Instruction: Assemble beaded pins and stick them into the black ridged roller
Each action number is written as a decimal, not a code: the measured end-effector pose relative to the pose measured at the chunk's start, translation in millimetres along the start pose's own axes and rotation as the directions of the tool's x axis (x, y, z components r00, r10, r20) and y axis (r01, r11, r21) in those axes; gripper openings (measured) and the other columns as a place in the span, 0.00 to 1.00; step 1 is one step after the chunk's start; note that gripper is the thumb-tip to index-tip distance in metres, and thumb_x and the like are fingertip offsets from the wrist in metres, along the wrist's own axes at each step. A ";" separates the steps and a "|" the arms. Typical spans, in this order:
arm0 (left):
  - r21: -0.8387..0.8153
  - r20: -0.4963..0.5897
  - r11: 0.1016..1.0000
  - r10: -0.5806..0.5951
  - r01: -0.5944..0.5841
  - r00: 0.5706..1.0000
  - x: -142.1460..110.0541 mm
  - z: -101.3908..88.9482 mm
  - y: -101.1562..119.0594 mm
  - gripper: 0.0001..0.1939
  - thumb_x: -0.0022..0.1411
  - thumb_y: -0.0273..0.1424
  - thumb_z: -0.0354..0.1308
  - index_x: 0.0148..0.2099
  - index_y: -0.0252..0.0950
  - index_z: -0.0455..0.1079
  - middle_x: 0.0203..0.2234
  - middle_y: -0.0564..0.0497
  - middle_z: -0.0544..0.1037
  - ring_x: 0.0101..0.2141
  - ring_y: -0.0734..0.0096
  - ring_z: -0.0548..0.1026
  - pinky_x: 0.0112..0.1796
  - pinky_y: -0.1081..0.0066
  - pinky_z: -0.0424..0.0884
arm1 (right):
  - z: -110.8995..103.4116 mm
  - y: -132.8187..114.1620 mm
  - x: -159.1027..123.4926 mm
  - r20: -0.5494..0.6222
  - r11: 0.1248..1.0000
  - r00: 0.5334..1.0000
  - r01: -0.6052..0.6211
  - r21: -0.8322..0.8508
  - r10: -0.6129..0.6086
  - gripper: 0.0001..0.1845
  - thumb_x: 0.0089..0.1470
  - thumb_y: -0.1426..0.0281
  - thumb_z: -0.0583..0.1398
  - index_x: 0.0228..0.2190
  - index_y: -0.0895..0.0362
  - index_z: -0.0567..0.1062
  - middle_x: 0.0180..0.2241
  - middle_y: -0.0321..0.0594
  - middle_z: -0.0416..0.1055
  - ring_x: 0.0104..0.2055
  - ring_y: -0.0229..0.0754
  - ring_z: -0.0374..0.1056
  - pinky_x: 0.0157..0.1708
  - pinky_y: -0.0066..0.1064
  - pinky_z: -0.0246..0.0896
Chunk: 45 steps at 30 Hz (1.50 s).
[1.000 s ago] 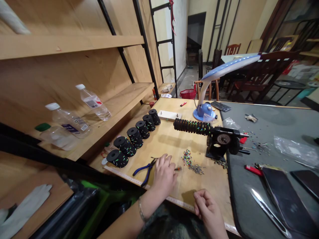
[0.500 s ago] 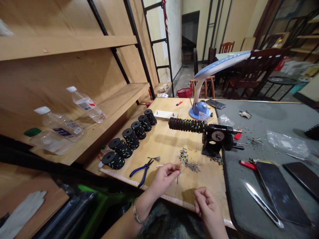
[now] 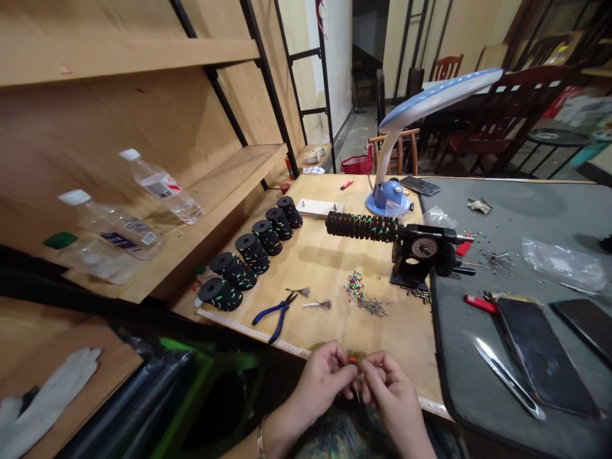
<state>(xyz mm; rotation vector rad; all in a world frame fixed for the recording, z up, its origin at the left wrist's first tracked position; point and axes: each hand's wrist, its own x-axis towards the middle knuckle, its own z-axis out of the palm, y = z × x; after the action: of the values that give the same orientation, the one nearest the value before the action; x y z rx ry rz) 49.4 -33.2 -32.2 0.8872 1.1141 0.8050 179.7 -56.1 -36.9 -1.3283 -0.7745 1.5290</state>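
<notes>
Labels first: clear bottle (image 3: 112,233) on the shelf (image 3: 215,204) carries a dark purple label with large pale lettering, cut by the curve and too blurred to read, plus a pale square patch; second bottle (image 3: 162,185) behind it has a white label with a red mark and a dark block, its text likewise illegible. Measuring strip (image 3: 258,336) along the bench (image 3: 329,264) edge bears graduations, figures too small to read. Pose: both hands together at the near edge of the bench, forearms entering from below, thumbs turned toward each other. Left hand (image 3: 329,377): thumb and forefinger pinching a small orange piece (image 3: 353,359), bracelet (image 3: 261,438) at the wrist. Right hand (image 3: 393,392): thumb and forefinger pressed together at the right end of that piece, other fingers curled; cannot tell what, if anything, lies between them. A thin pale rod (image 3: 357,394) shows below, between the hands. Blue-handled pliers (image 3: 278,313) lie with handles apart left of the work, near two dark-bristled tufts (image 3: 326,305). Heap of coloured beads (image 3: 356,287) beyond the hands adjoins a pile of grey slivers (image 3: 373,308).
</notes>
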 end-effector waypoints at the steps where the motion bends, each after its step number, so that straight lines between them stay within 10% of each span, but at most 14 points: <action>1: 0.006 0.000 1.000 0.003 -0.003 1.000 -0.6 0.5 -1.4 0.20 0.49 0.41 0.67 0.27 0.36 0.60 0.16 0.53 0.75 0.16 0.76 0.71 0.19 0.78 0.64 | 0.1 1.0 0.6 0.001 1.000 1.000 -0.010 -0.003 0.010 0.31 0.37 0.40 0.64 0.23 0.56 0.68 0.09 0.27 0.62 0.12 0.29 0.53 0.14 0.21 0.45; 29: -0.135 0.064 0.990 -0.042 0.050 0.997 -6.0 11.3 1.2 0.20 0.49 0.41 0.68 0.32 0.34 0.64 0.21 0.56 0.71 0.20 0.78 0.69 0.23 0.77 0.63 | -9.3 18.3 4.1 0.075 0.996 0.997 0.013 0.093 -0.020 0.25 0.45 0.46 0.64 0.24 0.56 0.68 0.10 0.27 0.62 0.13 0.32 0.56 0.16 0.23 0.48; 45: 0.029 -0.021 1.000 -0.007 0.007 1.000 -4.8 5.0 -1.4 0.13 0.52 0.37 0.63 0.31 0.35 0.64 0.20 0.58 0.68 0.21 0.77 0.68 0.24 0.76 0.62 | -16.4 13.1 -0.4 0.173 0.982 0.973 -0.130 -0.135 0.153 0.27 0.44 0.43 0.61 0.22 0.56 0.68 0.09 0.26 0.60 0.11 0.29 0.47 0.13 0.23 0.41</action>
<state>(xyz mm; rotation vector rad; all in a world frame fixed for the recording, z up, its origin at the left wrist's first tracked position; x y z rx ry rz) 53.1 -38.9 -30.6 0.9006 1.1492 0.7957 192.4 -63.0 -52.1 -1.3704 -0.9182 1.7596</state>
